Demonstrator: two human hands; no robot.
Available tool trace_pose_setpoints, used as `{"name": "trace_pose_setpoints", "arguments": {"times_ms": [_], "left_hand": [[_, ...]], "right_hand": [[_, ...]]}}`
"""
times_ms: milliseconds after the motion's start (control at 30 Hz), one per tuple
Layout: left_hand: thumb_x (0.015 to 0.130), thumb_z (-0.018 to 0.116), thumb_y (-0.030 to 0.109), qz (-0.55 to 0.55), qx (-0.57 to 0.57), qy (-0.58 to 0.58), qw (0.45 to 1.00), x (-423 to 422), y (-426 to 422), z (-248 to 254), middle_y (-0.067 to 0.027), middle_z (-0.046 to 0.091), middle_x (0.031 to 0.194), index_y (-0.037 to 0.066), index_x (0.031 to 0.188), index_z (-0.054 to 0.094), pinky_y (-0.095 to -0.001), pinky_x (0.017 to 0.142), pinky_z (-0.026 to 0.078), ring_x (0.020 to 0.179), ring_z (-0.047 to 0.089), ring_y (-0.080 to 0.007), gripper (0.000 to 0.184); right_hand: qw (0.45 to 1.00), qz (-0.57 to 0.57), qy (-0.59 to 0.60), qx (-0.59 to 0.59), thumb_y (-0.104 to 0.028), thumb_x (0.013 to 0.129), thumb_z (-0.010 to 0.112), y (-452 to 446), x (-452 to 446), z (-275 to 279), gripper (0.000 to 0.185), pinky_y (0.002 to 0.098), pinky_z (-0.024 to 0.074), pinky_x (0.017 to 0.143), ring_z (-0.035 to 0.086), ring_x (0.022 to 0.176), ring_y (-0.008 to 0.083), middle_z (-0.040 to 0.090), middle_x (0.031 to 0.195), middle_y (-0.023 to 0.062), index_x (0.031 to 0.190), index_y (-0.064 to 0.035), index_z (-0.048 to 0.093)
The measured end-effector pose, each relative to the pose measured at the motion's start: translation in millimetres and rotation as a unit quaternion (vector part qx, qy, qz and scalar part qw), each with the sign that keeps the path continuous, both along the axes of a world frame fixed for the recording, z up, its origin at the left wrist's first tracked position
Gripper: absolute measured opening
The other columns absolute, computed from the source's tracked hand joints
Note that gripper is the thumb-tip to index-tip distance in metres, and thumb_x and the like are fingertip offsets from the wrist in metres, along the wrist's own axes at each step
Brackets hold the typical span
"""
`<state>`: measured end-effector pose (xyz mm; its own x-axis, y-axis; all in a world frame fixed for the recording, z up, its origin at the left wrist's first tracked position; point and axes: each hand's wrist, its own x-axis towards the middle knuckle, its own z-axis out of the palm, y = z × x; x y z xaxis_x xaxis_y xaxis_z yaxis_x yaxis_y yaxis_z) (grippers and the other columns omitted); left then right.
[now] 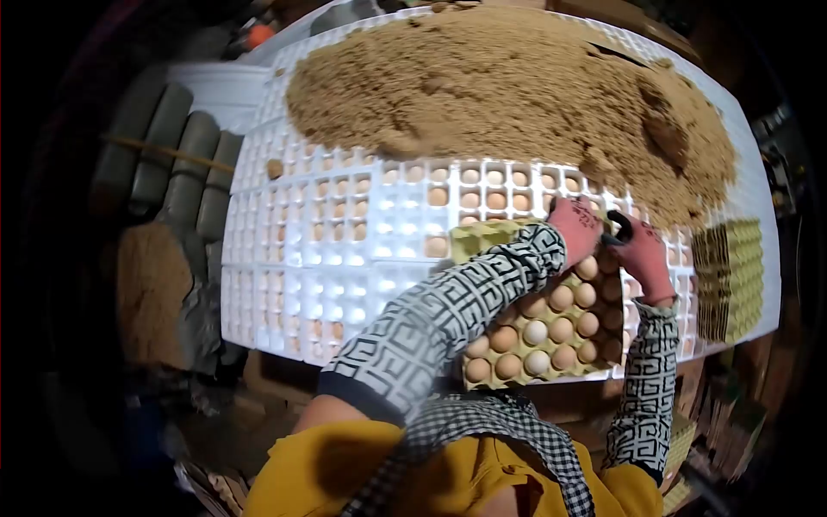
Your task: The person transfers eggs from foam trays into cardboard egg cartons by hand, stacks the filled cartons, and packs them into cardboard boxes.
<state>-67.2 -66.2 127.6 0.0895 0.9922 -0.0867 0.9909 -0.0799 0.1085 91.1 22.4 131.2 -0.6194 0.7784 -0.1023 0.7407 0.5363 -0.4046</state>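
Observation:
A yellow-green pulp egg tray (508, 379) filled with several brown and pale eggs (561, 298) sits at the table's near edge in front of me. My left hand (575, 228), in a pink glove, reaches over the tray's far end with its fingers bent downward; what they hold, if anything, is hidden. Close beside it, my right hand (642, 258), gloved in pink with dark fingertips, is at the tray's far right corner. Its fingers are curled, and their contents cannot be made out. Another pulp tray (469, 241) shows partly behind my left forearm.
White compartment trays (401, 289) cover the table, several pockets holding eggs (495, 177). A large heap of brown, grainy material (500, 82) lies across the far side. Stacked pulp trays (730, 280) stand at the right. Grey filled bags (185, 159) lie beyond the left edge.

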Motion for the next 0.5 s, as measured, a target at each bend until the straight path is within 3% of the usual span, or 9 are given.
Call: {"name": "trace_pose_setpoints", "arguments": {"times_ms": [100,167,200,233,267,300,367,433,500], "left_hand": [[0.079,0.066,0.047,0.1,0.045,-0.229,0.967,-38.4,-31.0,-32.0,-0.0115,0.057,0.109,0.007,0.107,0.064,-0.0398,0.079,0.048,0.094,0.062,-0.0277,0.049],[0.075,0.075,0.044,0.228,0.121,-0.413,0.873,-85.7,-89.0,-21.2,-0.0166,0.059,0.116,0.004,0.119,0.06,-0.0406,0.09,0.049,0.103,0.063,-0.0306,0.062],[0.078,0.075,0.033,0.259,0.206,-0.396,0.856,-116.9,-116.2,-39.1,-0.0139,0.065,0.112,0.002,0.122,0.059,-0.0352,0.084,0.052,0.094,0.066,-0.023,0.056],[0.083,0.072,0.023,0.358,0.177,-0.62,0.676,-147.0,-136.3,-55.2,-0.0086,0.07,0.102,0.0,0.119,0.06,-0.0283,0.075,0.053,0.084,0.065,-0.0144,0.045],[0.086,0.069,0.016,0.393,0.246,-0.552,0.693,-175.4,-156.3,-70.3,-0.0038,0.07,0.094,0.0,0.117,0.061,-0.0233,0.068,0.052,0.075,0.062,-0.0085,0.036],[0.085,0.07,0.017,0.44,0.258,-0.488,0.708,-206.5,-172.5,-85.7,-0.0071,0.071,0.095,0.001,0.117,0.061,-0.0267,0.066,0.051,0.072,0.064,-0.0144,0.037],[0.085,0.068,0.034,0.492,0.211,-0.264,0.802,-246.4,-187.1,-97.6,-0.0149,0.064,0.108,0.005,0.122,0.058,-0.04,0.088,0.049,0.104,0.061,-0.0302,0.048],[0.086,0.064,0.038,0.493,0.102,-0.216,0.837,-267.1,-192.0,-131.8,-0.0143,0.062,0.114,0.008,0.127,0.055,-0.0418,0.093,0.047,0.11,0.058,-0.0334,0.051],[0.087,0.062,0.037,0.487,0.09,-0.2,0.845,-265.4,-190.2,-126.0,-0.0172,0.057,0.125,0.012,0.133,0.05,-0.0439,0.093,0.047,0.111,0.058,-0.0365,0.054]], "right_hand": [[0.998,-0.008,-0.041,0.046,-0.038,0.076,0.073,-12.6,-14.4,8.1,0.052,0.0412,0.0514,0.084,0.065,0.099,0.0329,0.068,0.109,0.0137,0.121,-0.0148,0.064],[0.977,0.039,-0.162,0.13,-0.038,0.078,0.07,-20.2,-31.0,7.4,0.042,0.0423,0.0512,0.077,0.065,0.089,0.032,0.068,0.098,0.0118,0.111,-0.0131,0.066],[0.98,0.044,-0.136,0.137,-0.037,0.076,0.072,-18.1,-33.4,1.4,0.042,0.0428,0.0512,0.077,0.065,0.088,0.0323,0.068,0.097,0.0122,0.11,-0.0121,0.066],[0.982,0.043,-0.113,0.143,-0.035,0.074,0.073,-16.7,-31.7,-5.2,0.043,0.0433,0.0512,0.076,0.065,0.088,0.0326,0.068,0.096,0.0125,0.109,-0.0111,0.065],[0.982,0.039,-0.111,0.149,-0.034,0.074,0.074,-20.9,-30.1,-6.2,0.043,0.0428,0.0514,0.076,0.065,0.086,0.0323,0.068,0.094,0.0127,0.11,-0.0107,0.065],[0.981,0.037,-0.106,0.161,-0.033,0.074,0.074,-21.9,-31.6,-3.1,0.044,0.0423,0.0517,0.075,0.066,0.085,0.032,0.068,0.093,0.0129,0.11,-0.0103,0.066],[0.977,0.016,-0.091,0.19,-0.03,0.073,0.076,-24.7,-37.4,9.9,0.044,0.0413,0.0521,0.075,0.066,0.083,0.0315,0.068,0.09,0.0133,0.111,-0.0096,0.066],[0.994,-0.093,0.034,0.045,-0.029,0.079,0.076,-70.0,-93.1,50.8,0.037,0.027,0.0515,0.068,0.067,0.078,0.0195,0.069,0.09,0.0075,0.109,-0.0083,0.068],[0.985,0.022,0.105,0.137,-0.031,0.077,0.078,-101.0,-143.8,19.3,0.048,0.0356,0.0512,0.082,0.065,0.092,0.0242,0.068,0.103,0.0095,0.119,-0.0139,0.065]]}}
